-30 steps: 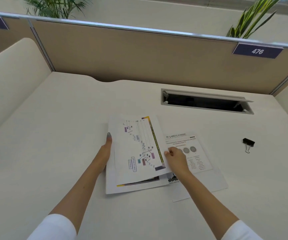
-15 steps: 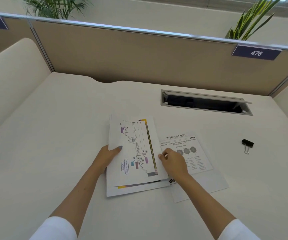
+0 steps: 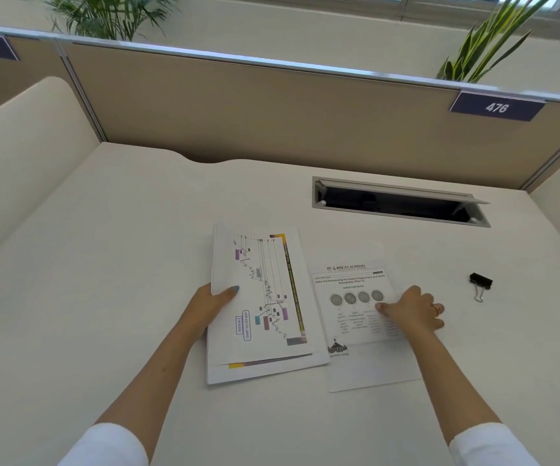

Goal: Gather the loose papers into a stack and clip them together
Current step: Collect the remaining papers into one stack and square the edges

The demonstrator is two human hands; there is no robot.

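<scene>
- Presently, left hand (image 3: 209,306) pinches the stack (image 3: 261,307) edge.
- Right hand (image 3: 413,311), fingers curled, presses the loose sheet (image 3: 355,307): best slid flat, corners squared.
- Binder clip (image 3: 480,284): untouched.

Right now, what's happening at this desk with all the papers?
A person is gathering loose papers on a white desk. The left hand grips the left edge of a small stack with a chart page on top. The right hand rests on a separate printed sheet beside it, thumb on the page, not yet added to the stack. A black binder clip lies untouched further right.
</scene>
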